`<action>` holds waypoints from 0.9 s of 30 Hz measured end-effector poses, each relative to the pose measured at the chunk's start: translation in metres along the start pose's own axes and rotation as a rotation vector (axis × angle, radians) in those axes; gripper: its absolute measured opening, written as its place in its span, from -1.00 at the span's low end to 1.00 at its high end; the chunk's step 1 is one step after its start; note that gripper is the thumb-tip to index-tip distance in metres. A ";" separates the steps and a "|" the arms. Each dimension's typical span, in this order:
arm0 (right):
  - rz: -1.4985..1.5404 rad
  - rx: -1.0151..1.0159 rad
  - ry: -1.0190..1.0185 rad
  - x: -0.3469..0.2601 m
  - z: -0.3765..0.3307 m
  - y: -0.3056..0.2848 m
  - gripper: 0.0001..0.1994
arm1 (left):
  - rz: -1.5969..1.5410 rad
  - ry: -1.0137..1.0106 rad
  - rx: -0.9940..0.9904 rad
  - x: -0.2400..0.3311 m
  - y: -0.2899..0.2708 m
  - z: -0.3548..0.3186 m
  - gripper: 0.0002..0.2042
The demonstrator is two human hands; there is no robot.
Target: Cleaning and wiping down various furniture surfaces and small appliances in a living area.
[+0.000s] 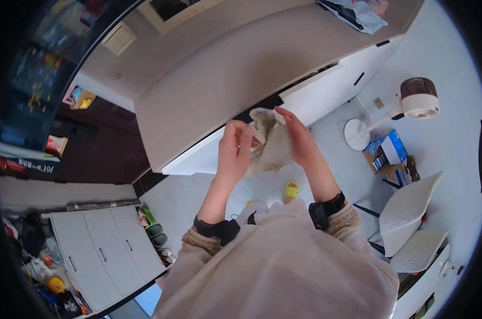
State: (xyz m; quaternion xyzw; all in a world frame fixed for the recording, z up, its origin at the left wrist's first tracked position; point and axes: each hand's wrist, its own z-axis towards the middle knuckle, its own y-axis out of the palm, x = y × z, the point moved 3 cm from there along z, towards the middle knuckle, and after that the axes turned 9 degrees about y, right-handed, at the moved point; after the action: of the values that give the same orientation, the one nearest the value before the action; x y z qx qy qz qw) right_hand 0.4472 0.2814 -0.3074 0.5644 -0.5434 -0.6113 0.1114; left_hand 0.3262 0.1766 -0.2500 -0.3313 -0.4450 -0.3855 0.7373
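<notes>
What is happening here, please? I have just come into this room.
A person holds a crumpled pale cloth up in front of a long cabinet. The left hand is at the cloth's left side with curled fingers; the right hand lies along its right side with straighter fingers. I cannot tell how firmly that one grips. A standing fan is off to the right.

A person stands over there at the front edge of the bench, a crumpled cream cloth between both hands: the left hand has its fingers curled at one side, the right hand lies along the other, fingers fairly straight. A pale plastic bag sits near the bench's right end; near that end, a white fan and a blue box stand on the floor.
</notes>
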 end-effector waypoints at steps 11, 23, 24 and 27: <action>-0.746 -0.134 -0.235 0.090 -0.012 0.063 -0.56 | -0.203 -0.016 0.220 0.002 -0.076 -0.028 -0.83; -1.011 0.064 0.043 0.075 0.006 0.073 -0.78 | -0.418 -0.167 0.560 -0.006 -0.152 -0.056 -0.82; -1.048 0.072 0.096 0.072 0.007 0.074 -0.77 | -0.470 -0.184 0.517 -0.009 -0.155 -0.058 -0.81; -0.911 -0.029 0.126 0.065 0.008 0.086 -0.76 | -0.504 -0.205 0.511 -0.011 -0.161 -0.062 -0.79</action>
State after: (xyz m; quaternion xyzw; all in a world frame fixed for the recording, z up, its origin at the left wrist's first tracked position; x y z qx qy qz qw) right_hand 0.3777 0.2044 -0.2786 0.7803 -0.2233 -0.5700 -0.1279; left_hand 0.2090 0.0499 -0.2606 -0.0535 -0.6661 -0.3961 0.6297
